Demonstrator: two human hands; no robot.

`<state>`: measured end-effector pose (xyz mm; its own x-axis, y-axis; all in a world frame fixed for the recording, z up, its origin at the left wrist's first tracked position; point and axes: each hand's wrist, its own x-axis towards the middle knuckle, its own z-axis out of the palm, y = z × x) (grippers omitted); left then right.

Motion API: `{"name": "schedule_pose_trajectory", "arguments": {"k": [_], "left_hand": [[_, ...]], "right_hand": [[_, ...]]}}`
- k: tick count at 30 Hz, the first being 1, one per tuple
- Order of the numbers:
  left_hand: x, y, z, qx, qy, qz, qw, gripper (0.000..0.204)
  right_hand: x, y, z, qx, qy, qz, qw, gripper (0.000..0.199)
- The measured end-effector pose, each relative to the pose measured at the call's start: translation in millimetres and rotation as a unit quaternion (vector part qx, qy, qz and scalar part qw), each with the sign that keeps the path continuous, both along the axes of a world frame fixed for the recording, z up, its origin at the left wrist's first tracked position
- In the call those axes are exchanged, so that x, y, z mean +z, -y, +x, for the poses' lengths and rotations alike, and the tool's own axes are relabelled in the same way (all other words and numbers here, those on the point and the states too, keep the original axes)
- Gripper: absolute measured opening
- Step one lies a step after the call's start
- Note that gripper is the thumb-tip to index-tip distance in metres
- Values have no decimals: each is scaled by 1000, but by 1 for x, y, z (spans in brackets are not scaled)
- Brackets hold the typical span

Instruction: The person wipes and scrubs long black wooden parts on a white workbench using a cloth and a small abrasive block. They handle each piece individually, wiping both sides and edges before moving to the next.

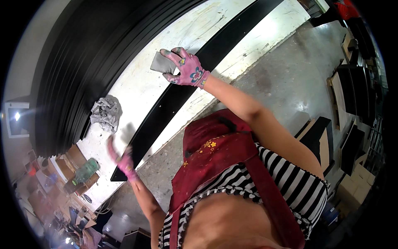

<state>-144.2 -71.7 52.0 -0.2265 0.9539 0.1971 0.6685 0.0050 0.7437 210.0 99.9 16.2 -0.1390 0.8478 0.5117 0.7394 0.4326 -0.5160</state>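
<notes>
A long black board (166, 101) lies across the white, scuffed worktable (139, 99). My right hand (188, 69), in a pink flowered glove with dark-stained fingertips, is over the board's far edge. Between its thumb and fingers it grips a flat grey piece (162, 63), which looks like a folded cloth or a pad; I cannot tell which. My left hand (124, 162), gloved the same way, is at the board's near left end with fingers apart and nothing in them. Motion blurs it, and whether it touches the board cannot be made out. A crumpled grey wad (105, 114) sits beyond it on the table.
Many long black boards (83, 62) stand packed along the table's far side. A greenish clear bottle (86, 170) lies at the table's left end among boxes. Behind on the right, black panels (354, 89) rest on pallets over the concrete floor (282, 79).
</notes>
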Motion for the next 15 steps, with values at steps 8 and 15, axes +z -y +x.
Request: {"name": "schedule_pose_trajectory", "arguments": {"k": [8,15], "left_hand": [[12,-90,102,-223,-90,-327,914,58],[-4,-94,87,-235,-179,-165,941,38]], "right_hand": [[8,2,7,28,-75,38,996,70],[5,28,87,-5,-39,204,978,65]]}}
